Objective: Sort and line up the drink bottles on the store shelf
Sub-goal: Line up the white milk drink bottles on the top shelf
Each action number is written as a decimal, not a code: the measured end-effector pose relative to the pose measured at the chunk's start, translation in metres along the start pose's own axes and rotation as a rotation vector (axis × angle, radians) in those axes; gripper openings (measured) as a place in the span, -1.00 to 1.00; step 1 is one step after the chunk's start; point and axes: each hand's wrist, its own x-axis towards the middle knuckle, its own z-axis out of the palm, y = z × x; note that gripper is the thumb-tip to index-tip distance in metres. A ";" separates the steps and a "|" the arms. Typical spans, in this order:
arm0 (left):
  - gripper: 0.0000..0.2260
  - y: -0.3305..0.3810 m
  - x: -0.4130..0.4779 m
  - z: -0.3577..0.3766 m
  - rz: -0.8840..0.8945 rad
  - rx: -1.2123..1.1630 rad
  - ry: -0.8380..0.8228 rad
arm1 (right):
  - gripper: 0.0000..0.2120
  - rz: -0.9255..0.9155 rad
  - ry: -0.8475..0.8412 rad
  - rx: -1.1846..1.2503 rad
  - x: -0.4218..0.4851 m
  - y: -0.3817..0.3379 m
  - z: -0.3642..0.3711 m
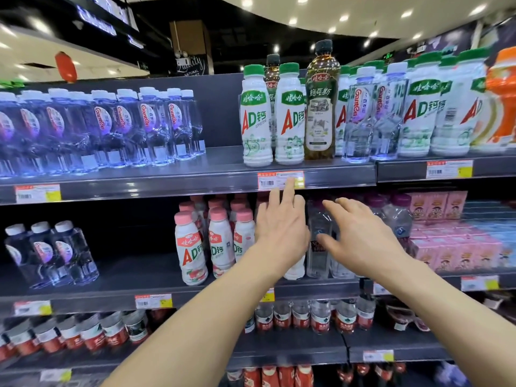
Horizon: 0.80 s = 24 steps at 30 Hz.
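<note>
Reaching toward the dark grey metal middle shelf (125,277), both hands hold nothing. The left hand (280,227) has its fingers straight and slightly spread, its back to the camera, in front of a white bottle (294,270) of which only the base shows. One raised fingertip overlaps the red and yellow price label (280,180) on the near edge of the dark grey top shelf (167,185). The right hand (360,236), just beside it, is wide too, fingers fanned, in front of clear plastic water bottles with dark purple caps (318,241). Whether either hand touches a bottle cannot be told. Left of the left hand stand white milk-drink bottles with pink caps (190,247) in rows. Further left, well apart, are three clear water bottles with white caps (53,252). Pink drink cartons (452,247) fill the right of that shelf. On the top shelf a block of clear white-capped water bottles (111,127) stands at the left. After a gap, the right side holds a mix. There are white milk-drink bottles with green caps (255,118) and a tall amber bottle with a black cap (319,107) at the near edge, with a second amber bottle (272,71) behind. Two clear water bottles (360,115) stand among the green-capped ones, and an orange bottle (499,99) stands at the right edge. Below, red-labelled bottles (321,317) line the lower shelf (279,350).
</note>
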 end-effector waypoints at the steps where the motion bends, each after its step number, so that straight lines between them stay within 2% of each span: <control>1: -0.62 0.002 0.001 0.000 -0.002 0.000 0.001 | -0.32 -0.002 0.001 -0.002 0.000 0.002 -0.001; 24: -0.55 0.013 0.001 0.013 -0.067 0.031 -0.044 | -0.33 -0.010 -0.008 0.005 -0.006 0.020 0.006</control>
